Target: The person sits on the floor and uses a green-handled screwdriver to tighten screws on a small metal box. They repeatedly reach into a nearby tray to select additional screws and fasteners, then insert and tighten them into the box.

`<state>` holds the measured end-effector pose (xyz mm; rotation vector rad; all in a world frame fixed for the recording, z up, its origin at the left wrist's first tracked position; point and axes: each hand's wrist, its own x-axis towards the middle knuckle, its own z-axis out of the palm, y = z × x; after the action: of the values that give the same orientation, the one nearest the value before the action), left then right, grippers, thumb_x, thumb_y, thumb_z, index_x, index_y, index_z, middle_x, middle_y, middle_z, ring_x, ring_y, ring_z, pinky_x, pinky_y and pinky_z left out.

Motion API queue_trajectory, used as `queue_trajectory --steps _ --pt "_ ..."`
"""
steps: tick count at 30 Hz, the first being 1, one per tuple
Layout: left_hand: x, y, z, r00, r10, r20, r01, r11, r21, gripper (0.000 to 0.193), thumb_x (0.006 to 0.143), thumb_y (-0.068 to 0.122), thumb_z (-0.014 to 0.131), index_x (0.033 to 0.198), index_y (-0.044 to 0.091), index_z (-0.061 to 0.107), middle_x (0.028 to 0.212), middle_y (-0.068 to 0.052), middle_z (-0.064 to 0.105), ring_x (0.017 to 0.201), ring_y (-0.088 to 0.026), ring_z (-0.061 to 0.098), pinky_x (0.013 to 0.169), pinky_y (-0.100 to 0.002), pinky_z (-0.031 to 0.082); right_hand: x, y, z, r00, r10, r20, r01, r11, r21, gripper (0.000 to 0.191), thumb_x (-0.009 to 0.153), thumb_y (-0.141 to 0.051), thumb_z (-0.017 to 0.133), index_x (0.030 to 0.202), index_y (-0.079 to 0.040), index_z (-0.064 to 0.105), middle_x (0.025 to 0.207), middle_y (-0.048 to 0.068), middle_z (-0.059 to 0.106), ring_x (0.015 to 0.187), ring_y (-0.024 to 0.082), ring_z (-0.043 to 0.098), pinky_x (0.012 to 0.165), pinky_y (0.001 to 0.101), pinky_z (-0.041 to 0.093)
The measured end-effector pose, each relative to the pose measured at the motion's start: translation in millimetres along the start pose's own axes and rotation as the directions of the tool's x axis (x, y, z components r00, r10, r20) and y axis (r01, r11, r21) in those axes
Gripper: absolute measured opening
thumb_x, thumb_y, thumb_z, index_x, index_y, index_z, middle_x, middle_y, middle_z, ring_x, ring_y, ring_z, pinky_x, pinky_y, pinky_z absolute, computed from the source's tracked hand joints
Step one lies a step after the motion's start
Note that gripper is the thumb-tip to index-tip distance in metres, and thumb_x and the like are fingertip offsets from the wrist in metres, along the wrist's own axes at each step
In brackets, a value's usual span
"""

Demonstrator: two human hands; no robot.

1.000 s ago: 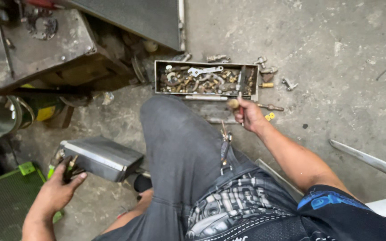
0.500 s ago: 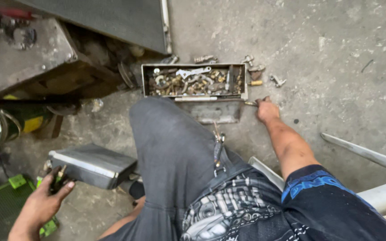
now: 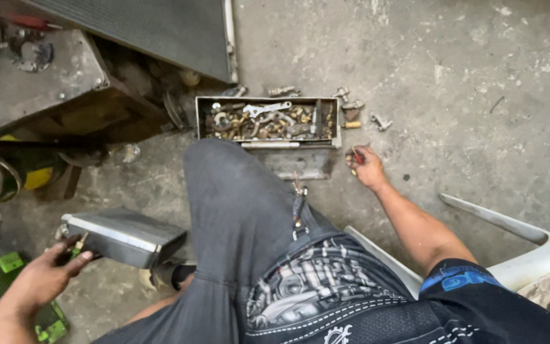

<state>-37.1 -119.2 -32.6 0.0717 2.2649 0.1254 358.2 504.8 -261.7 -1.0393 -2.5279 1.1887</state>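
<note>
I see a rough, stained concrete floor (image 3: 466, 76), a dull metal tray (image 3: 267, 100) of tarnished brass fittings (image 3: 256, 124), and a brushed-metal box (image 3: 125, 237).

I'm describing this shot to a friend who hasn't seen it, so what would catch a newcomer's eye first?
Probably the open metal box crammed with brass fittings and a wrench, on the concrete floor just beyond the person's knee. Beside it, the right hand pinches a small red-tipped piece low over the floor. At lower left, the left hand grips one end of a shiny rectangular metal part.
</note>
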Motion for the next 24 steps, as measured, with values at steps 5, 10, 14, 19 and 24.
queue_trajectory --steps 5,10,14,19,24 --pt "-1 6 6 0.998 -0.030 -0.052 0.039 0.981 0.188 0.083 0.087 0.053 0.076 0.150 0.003 0.056 0.130 -0.033 0.070 0.125 -0.044 0.066 0.102 -0.048 0.054 4 10 -2 0.995 0.020 0.095 -0.016 0.999 -0.046 0.037 0.073 -0.014 0.082 0.109 -0.008 0.075 0.109 0.015 0.070 0.102 0.030 0.068 0.093 0.0387 0.054" --pt "-12 -10 8 0.991 0.058 -0.120 -0.062 0.997 -0.035 0.078 0.083 0.049 0.075 0.150 0.013 0.057 0.131 -0.028 0.068 0.123 -0.038 0.064 0.101 -0.046 0.049 43 6 -12 0.892 0.294 0.342 -0.124 0.889 -0.440 0.026 0.089 -0.024 0.068 0.107 -0.008 0.075 0.103 0.024 0.074 0.098 0.040 0.071 0.086 0.0494 0.056" --pt "-12 -19 11 0.998 -0.039 -0.052 0.034 0.995 -0.095 0.074 0.094 0.044 0.078 0.161 0.017 0.061 0.107 -0.041 0.068 0.099 -0.050 0.061 0.083 -0.055 0.056 73 -11 -8 0.980 0.187 0.065 -0.118 0.817 -0.564 0.026 0.095 -0.021 0.061 0.114 -0.007 0.073 0.115 0.024 0.070 0.107 0.044 0.067 0.092 0.0536 0.053" --pt "-11 -15 15 0.997 0.002 -0.079 -0.009 0.997 -0.080 0.078 0.085 0.050 0.073 0.154 0.018 0.056 0.119 -0.026 0.073 0.104 -0.036 0.069 0.092 -0.044 0.053 103 -30 14 0.970 0.237 0.052 -0.152 0.763 -0.629 0.051 0.085 -0.008 0.058 0.136 -0.012 0.060 0.125 0.028 0.060 0.103 0.047 0.065 0.083 0.0549 0.053" --pt "-18 -13 15 0.995 -0.026 -0.099 0.036 0.995 0.095 0.078 0.089 0.054 0.074 0.151 0.010 0.054 0.132 -0.029 0.068 0.125 -0.039 0.063 0.102 -0.044 0.050 88 -25 37 0.931 0.364 -0.010 -0.307 0.769 -0.560 0.031 0.098 -0.016 0.059 0.125 -0.004 0.067 0.123 0.027 0.065 0.113 0.044 0.064 0.091 0.0537 0.053"
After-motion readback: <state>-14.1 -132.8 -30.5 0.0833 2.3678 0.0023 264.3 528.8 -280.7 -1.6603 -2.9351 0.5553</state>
